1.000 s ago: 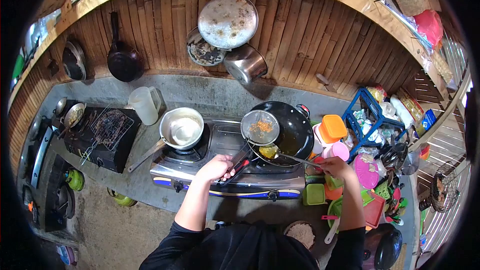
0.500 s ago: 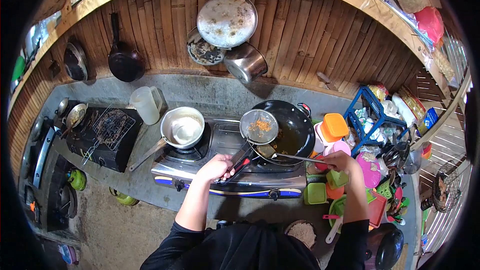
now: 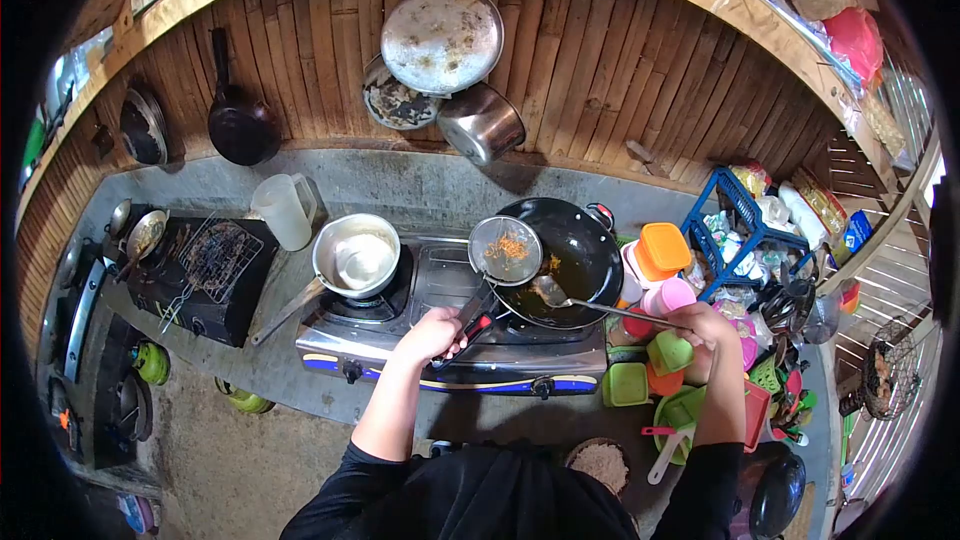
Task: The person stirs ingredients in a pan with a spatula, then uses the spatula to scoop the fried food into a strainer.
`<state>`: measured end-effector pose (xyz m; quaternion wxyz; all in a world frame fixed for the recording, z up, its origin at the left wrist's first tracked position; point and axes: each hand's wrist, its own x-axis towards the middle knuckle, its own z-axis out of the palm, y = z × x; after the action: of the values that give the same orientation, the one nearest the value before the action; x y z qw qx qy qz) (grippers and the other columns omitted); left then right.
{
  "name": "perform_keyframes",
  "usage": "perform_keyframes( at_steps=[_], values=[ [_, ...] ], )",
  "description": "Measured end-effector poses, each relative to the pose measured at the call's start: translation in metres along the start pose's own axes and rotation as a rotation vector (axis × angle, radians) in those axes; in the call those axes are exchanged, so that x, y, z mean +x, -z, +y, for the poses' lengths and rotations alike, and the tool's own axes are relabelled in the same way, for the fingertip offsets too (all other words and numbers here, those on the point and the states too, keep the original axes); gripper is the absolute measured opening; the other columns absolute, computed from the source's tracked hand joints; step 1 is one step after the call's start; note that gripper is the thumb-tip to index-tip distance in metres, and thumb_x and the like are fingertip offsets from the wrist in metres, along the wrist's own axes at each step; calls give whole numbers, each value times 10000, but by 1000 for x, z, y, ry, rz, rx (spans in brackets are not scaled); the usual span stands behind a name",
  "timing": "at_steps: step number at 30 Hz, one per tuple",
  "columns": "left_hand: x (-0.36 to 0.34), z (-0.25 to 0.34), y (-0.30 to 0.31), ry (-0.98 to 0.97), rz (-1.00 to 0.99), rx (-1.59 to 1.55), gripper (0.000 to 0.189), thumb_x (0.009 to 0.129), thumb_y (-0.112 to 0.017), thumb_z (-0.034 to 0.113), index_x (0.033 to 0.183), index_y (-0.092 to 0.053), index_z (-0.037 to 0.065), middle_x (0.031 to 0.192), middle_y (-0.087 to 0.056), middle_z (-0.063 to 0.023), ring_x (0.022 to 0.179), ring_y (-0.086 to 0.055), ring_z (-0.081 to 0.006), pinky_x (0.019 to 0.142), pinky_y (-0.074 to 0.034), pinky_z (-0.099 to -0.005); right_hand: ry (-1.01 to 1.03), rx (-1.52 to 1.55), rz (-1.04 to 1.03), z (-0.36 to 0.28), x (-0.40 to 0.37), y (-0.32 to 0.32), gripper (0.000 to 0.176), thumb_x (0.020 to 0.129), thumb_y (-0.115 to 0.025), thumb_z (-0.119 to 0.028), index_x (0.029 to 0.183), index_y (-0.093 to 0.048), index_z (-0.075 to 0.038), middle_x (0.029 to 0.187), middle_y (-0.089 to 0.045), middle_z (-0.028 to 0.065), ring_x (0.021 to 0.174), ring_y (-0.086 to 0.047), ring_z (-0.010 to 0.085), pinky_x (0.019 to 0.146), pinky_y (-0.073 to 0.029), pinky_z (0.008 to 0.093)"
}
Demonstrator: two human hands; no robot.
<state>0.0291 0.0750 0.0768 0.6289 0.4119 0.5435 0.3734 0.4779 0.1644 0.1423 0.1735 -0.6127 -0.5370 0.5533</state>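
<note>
My left hand [image 3: 434, 334] is closed on the dark handle of a round mesh strainer [image 3: 490, 265], right beside the wok's black-and-red handle. Orange-brown fried bits [image 3: 508, 246] lie in the mesh, which overlaps the left rim of a black wok [image 3: 597, 240]. Dark oil with a few bits pools at the bottom of the wok. My right hand [image 3: 703, 326] grips the long handle of a metal spatula [image 3: 550, 290], its blade down in the oil. The wok sits on the right side of a two-burner gas stove [image 3: 440, 275].
A saucepan [image 3: 330, 255] stands on the left burner, its wooden handle pointing toward me. Behind it is a clear plastic jug [image 3: 285, 215]. A grill rack [image 3: 222, 260] lies farther left. Plastic containers [image 3: 627, 385] and a blue basket [image 3: 740, 205] crowd the right side.
The spatula blade has moved from the wok's near rim, by the strainer, into the oil. My right hand has shifted slightly right. The strainer stays over the wok's left edge.
</note>
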Motion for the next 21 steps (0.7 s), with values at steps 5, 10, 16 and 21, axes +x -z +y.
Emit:
perform_keyframes(
  at_steps=[5, 10, 16, 21],
  values=[
    [5, -4, -8, 15, 51, 37, 134, 771, -372, 4, 807, -499, -19, 598, -521, -55, 422, -425, -78, 361, -327, -227, 164, -127, 75, -21, -31, -6, 152, 818, -551, -114, 850, -640, 6, 615, -527, -1, 490, -425, 65, 423, -299, 207],
    [17, -10, -14, 13, -100, -5, 164, 761, -361, 4, 874, -477, -18, 586, -512, -45, 422, -432, -90, 358, -330, -224, 469, -400, 274, -30, -39, -53, 142, 802, -569, -98, 866, -629, 14, 643, -559, 16, 558, -473, 87, 498, -388, 254],
    [11, -3, -25, 23, -130, -47, 132, 792, -389, 7, 863, -495, -26, 610, -510, -55, 423, -416, -73, 357, -316, -213, 696, -611, 527, 2, -36, -109, 207, 770, -537, -71, 971, -584, -50, 797, -599, 180, 738, -586, 345, 622, -457, 399],
    [11, -6, -27, 26, -146, -55, 142, 803, -380, 9, 876, -498, -23, 620, -509, -50, 430, -416, -64, 357, -326, -202, 711, -560, 639, 25, -45, -123, 206, 793, -541, -49, 994, -582, -44, 850, -601, 176, 739, -601, 308, 628, -462, 343]
  ],
)
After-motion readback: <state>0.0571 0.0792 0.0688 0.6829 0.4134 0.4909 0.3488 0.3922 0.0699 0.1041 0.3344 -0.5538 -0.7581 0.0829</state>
